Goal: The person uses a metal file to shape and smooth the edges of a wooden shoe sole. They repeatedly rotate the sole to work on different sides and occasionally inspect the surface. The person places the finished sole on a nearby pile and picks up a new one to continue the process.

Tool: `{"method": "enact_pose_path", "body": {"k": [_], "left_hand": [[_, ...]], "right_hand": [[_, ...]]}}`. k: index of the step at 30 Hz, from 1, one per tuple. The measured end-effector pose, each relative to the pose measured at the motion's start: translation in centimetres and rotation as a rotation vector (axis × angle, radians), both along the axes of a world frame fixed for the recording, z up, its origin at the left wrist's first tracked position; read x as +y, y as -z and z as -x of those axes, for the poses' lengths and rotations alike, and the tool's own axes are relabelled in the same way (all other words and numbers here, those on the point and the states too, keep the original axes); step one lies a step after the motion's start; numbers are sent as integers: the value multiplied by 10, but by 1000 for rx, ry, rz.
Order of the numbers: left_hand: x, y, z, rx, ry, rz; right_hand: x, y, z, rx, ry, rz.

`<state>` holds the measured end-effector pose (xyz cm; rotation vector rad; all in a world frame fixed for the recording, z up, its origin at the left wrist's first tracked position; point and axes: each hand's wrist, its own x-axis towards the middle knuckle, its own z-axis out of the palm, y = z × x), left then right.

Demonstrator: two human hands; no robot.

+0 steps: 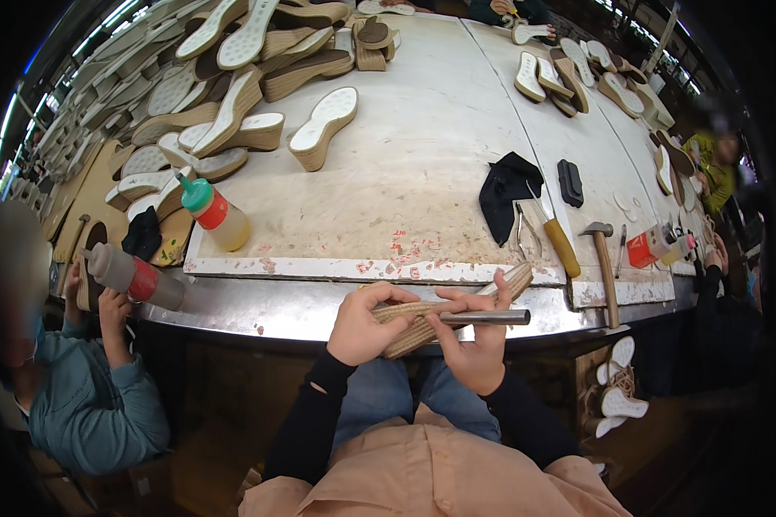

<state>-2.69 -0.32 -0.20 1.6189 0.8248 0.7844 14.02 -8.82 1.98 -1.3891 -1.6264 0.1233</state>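
Just over the table's metal front edge, a wedge shoe sole (519,281) with a tan, rope-like ribbed side lies slantwise between my hands. My left hand (359,327) is closed around its near part, thumb on the ribbed side. A smooth metal rod or tube (500,318) is gripped in my right hand (474,345) and lies across the sole, its dark end pointing right. The fingers of that hand also rest against the sole. Whether the rod's left end touches the ribbing is hidden by my fingers.
Many wedge soles (233,112) are heaped at the far left. A green-capped glue bottle (220,215) and a grey-capped bottle (138,280) stand left. To the right lie a black cloth (504,194), a wood-handled tool (560,247) and a hammer (605,276). A co-worker (95,396) sits at left.
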Motion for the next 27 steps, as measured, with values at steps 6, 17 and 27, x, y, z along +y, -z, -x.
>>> {"method": "enact_pose_path", "body": {"k": [6,17,27], "left_hand": [[-5,-3,0,44,-24,-65],[-5,3,-4,-4,-40,38],[-3,1,1,-19,21,65]], "right_hand": [[3,7,4,27,36,-25],[5,10,9,-13,142,-80],[10,8,16,173,187,-124]]}}
